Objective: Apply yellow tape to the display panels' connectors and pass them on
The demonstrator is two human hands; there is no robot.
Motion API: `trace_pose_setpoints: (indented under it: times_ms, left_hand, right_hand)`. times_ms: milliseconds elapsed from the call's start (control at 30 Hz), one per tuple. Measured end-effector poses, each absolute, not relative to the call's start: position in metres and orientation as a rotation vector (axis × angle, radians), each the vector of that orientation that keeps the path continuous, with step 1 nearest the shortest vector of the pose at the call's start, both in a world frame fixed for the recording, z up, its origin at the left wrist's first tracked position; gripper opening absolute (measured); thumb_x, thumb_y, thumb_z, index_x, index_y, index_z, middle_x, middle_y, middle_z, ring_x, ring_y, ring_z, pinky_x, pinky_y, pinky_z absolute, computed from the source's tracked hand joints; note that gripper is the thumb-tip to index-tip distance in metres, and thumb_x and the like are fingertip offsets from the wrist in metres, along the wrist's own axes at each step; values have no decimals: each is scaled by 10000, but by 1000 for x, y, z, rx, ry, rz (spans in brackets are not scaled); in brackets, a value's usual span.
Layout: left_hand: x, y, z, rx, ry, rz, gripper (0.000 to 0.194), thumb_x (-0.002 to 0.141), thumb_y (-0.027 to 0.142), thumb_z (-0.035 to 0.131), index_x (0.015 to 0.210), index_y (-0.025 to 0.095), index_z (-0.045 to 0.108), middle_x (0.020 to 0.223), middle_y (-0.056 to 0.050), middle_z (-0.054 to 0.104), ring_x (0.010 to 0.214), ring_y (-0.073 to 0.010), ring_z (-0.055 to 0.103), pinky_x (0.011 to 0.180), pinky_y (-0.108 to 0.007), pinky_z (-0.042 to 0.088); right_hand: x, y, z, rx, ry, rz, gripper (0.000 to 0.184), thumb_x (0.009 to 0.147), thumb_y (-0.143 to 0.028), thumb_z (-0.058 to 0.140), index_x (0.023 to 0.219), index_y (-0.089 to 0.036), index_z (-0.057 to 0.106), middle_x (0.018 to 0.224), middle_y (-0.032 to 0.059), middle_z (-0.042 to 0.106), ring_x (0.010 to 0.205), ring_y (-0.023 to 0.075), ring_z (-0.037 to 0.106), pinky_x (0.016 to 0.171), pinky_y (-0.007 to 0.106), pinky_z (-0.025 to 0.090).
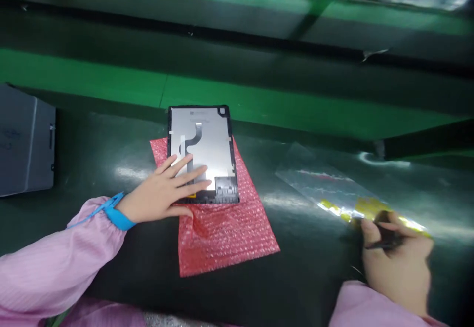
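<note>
A tablet display panel (217, 144) with a silver back, black frame and dark curved flex cable (198, 133) lies on a red bubble-wrap bag (237, 233). My left hand (163, 191), a blue wrist strap (118, 213) at its cuff, rests flat with spread fingers on the panel's lower left. Over to the right, my right hand (398, 258) is closed around a dark, slim tool (387, 243), its exact kind blurred. That hand is at the near edge of a clear plastic sheet (311, 174) bearing yellow pieces (370, 207), which look like tape.
A grey plastic box (25, 144) stands at the left edge of the dark green table (303, 272). Behind runs a bright green ledge (129, 87). A dark post (425, 134) juts in at the right, behind the plastic sheet.
</note>
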State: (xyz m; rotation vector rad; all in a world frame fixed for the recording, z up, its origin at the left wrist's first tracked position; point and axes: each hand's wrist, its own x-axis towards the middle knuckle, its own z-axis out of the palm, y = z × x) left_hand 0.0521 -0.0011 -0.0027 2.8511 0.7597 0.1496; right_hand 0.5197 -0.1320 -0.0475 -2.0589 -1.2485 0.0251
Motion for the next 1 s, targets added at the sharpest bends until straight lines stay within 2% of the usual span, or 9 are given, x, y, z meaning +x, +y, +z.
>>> trace_pose_setpoints:
  times_ms: [133, 267, 433, 533, 633, 767, 867, 933, 1000]
  left_hand:
    - [77, 43, -12, 2821, 995, 258, 706, 955, 612, 472, 1531, 217, 371, 1584, -120, 387, 1489, -432, 233, 1168, -635, 237]
    - [119, 111, -18, 2641, 1424, 438, 711, 955, 606, 488, 1535, 209, 377, 1590, -137, 369, 1480, -487, 202, 1157, -682, 192]
    - [168, 192, -19, 2178, 1815, 605, 814, 930, 579, 552, 1581, 191, 257, 1656, -174, 165, 1502, -499, 68, 1171, -684, 64]
    - [178, 207, -16, 2174, 1597, 803, 827, 919, 633, 526, 1585, 237, 237, 1671, -156, 107, 1519, -464, -5, 1169, -684, 38]
    - [177, 185, -11, 2416, 1230, 906, 741, 953, 661, 415, 1558, 246, 311, 1663, -131, 181, 1531, -421, -14, 1175, -676, 2]
    - [168, 112, -6, 2624, 766, 684, 633, 1027, 562, 281, 1526, 183, 371, 1635, -146, 266, 1541, -369, 63, 1206, -630, 87]
    - [156, 56, -6, 2755, 522, 405, 539, 1037, 466, 365, 1516, 219, 399, 1632, -99, 291, 1539, -374, 64, 1211, -621, 120]
    - [149, 30, -8, 2819, 431, 232, 509, 1027, 423, 433, 1503, 242, 423, 1613, -65, 341, 1530, -356, 159, 1225, -577, 143]
    - [143, 14, -9, 2852, 431, 160, 494, 1021, 397, 457, 1487, 234, 445, 1601, -55, 366, 1508, -335, 254, 1229, -543, 165]
  right_hand:
    - [519, -136, -43, -2140, -1193, 87, 191, 750, -402, 779, 809, -377, 598, 995, 110, 706, 924, 352, 692, 573, 452, 391]
    - [507, -129, -40, -2258, -1110, 204, 217, 787, -474, 697, 856, -313, 568, 1243, 188, 661, 1139, 418, 633, 808, 518, 470]
    - [491, -114, -43, -2262, -1223, 7, 345, 804, -566, 492, 877, -231, 528, 1341, 225, 626, 1192, 451, 601, 950, 604, 463]
    - [469, -100, -45, -2207, -1389, -39, 302, 864, -516, 457, 886, -228, 546, 1330, 195, 651, 1155, 413, 626, 954, 584, 459]
    - [438, -82, -43, -2127, -1486, -56, 218, 918, -436, 464, 940, -240, 558, 1396, 155, 618, 1197, 383, 603, 984, 588, 423]
    - [405, -62, -34, -1887, -1474, 98, 157, 940, -408, 508, 952, -255, 539, 1445, 154, 577, 1252, 340, 582, 1022, 583, 391]
    - [404, -61, -24, -1588, -1273, 370, 188, 962, -438, 521, 970, -251, 539, 1233, 142, 716, 1131, 286, 671, 949, 485, 482]
    - [413, -65, -19, -1481, -1055, 554, 303, 1002, -500, 420, 978, -242, 578, 834, 63, 768, 794, 229, 733, 758, 384, 545]
    - [424, -69, -16, -1446, -881, 708, 459, 1007, -565, 321, 999, -225, 629, 610, -3, 666, 486, 162, 607, 545, 307, 494]
